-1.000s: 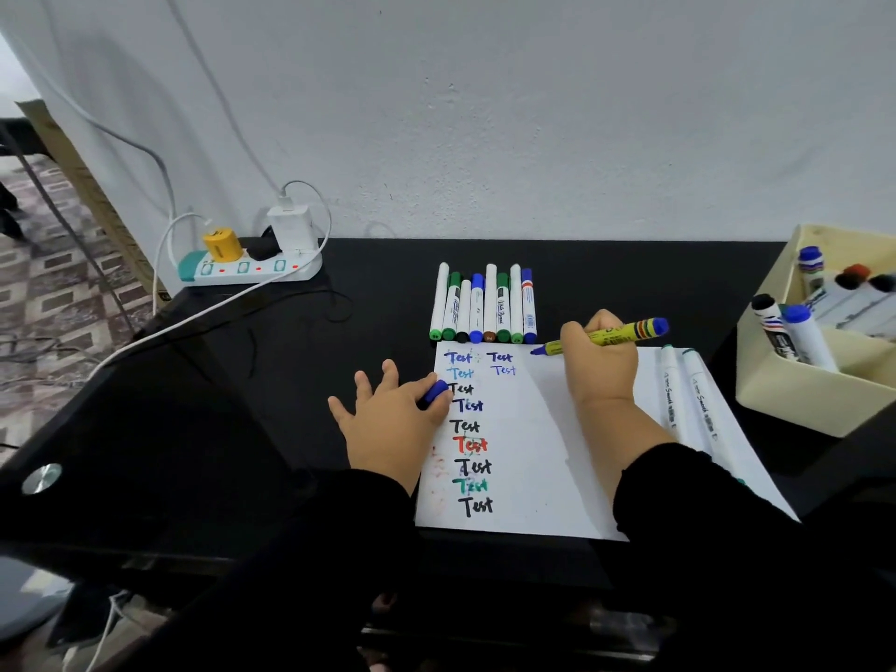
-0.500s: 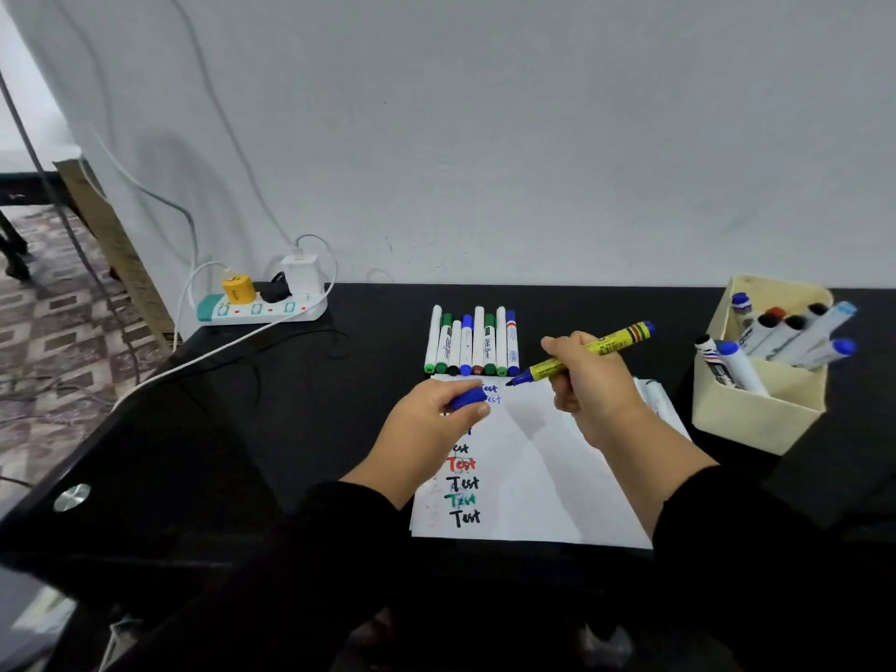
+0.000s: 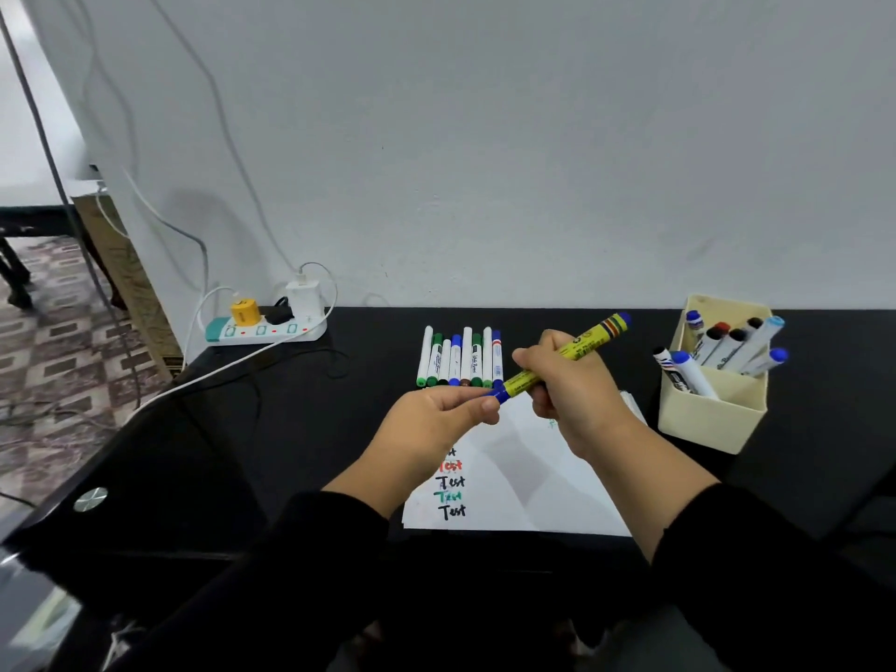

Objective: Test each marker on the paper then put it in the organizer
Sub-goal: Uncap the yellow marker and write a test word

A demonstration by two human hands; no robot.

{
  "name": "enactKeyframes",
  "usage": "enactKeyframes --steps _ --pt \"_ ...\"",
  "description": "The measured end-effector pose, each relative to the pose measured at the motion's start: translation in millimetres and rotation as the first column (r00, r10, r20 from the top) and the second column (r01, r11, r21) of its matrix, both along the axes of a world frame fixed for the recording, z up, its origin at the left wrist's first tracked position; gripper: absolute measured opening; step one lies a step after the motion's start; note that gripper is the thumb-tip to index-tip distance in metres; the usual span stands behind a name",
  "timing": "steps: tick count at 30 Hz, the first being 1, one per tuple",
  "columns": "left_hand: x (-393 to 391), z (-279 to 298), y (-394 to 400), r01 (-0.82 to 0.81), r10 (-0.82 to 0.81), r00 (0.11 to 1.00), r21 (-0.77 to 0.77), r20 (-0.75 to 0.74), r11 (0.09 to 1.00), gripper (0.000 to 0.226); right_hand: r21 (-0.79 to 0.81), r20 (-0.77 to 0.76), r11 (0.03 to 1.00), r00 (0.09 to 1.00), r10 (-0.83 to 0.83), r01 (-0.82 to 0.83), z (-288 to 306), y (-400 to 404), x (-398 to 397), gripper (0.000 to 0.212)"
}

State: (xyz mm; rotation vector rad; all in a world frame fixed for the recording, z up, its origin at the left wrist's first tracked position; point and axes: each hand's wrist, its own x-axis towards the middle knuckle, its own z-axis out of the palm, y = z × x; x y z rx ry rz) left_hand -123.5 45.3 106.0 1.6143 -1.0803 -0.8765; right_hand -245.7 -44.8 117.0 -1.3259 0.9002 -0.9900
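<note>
My right hand (image 3: 567,385) grips a yellow marker (image 3: 584,345) with a blue end, held slanted above the paper. My left hand (image 3: 436,419) pinches its blue cap (image 3: 497,394) at the marker's tip, so cap and tip touch. The white paper (image 3: 528,477) lies on the black desk beneath both hands, with a column of "Test" words along its left side, partly hidden by my left arm. A row of several white markers (image 3: 460,356) lies behind the paper. The cream organizer (image 3: 712,409) at the right holds several markers.
A white power strip (image 3: 264,329) with a yellow plug, a white charger and trailing cables sits at the back left by the wall. The black desk (image 3: 291,429) ends at a curved left edge. Something white (image 3: 632,405) lies by the paper's right edge, mostly hidden by my right hand.
Both hands lifted off the paper and came together. The marker tip left the sheet and the blue cap in my left hand now meets it. The camera tilted up.
</note>
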Motion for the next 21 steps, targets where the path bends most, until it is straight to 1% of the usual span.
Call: enactKeyframes --steps 3,8,10,13,18,20,21 --pt "-2 5 2 0.031 -0.031 0.999 -0.008 0.023 0.999 0.012 0.014 0.026 1.0 1.0 0.006 -0.007 2 3 3 0.043" --pt "-9 6 -3 -0.052 0.053 0.998 -0.04 0.031 0.998 0.009 0.096 0.019 0.988 0.993 -0.121 0.118 3 5 14 0.035" --pt "-12 6 -5 -0.082 0.085 0.995 -0.057 0.051 0.995 0.011 0.129 0.03 0.982 0.989 -0.144 0.139 2 7 18 0.035" --pt "-13 4 -6 -0.12 0.129 0.978 -0.063 0.165 0.991 0.015 0.209 0.071 0.969 0.986 -0.148 0.13 -1 10 20 0.035" --pt "-15 0 -9 -0.114 0.139 0.917 -0.087 0.375 0.99 0.022 0.322 0.056 0.937 0.985 -0.166 0.139 -4 11 21 0.03" --pt "-14 0 -8 -0.107 0.12 0.912 -0.056 0.392 0.993 0.024 0.351 0.049 0.928 0.988 -0.149 0.123 -6 12 21 0.029" --pt "-12 0 -8 -0.098 0.102 0.924 -0.029 0.368 0.995 0.023 0.356 0.048 0.928 0.989 -0.137 0.111 -6 12 21 0.03"
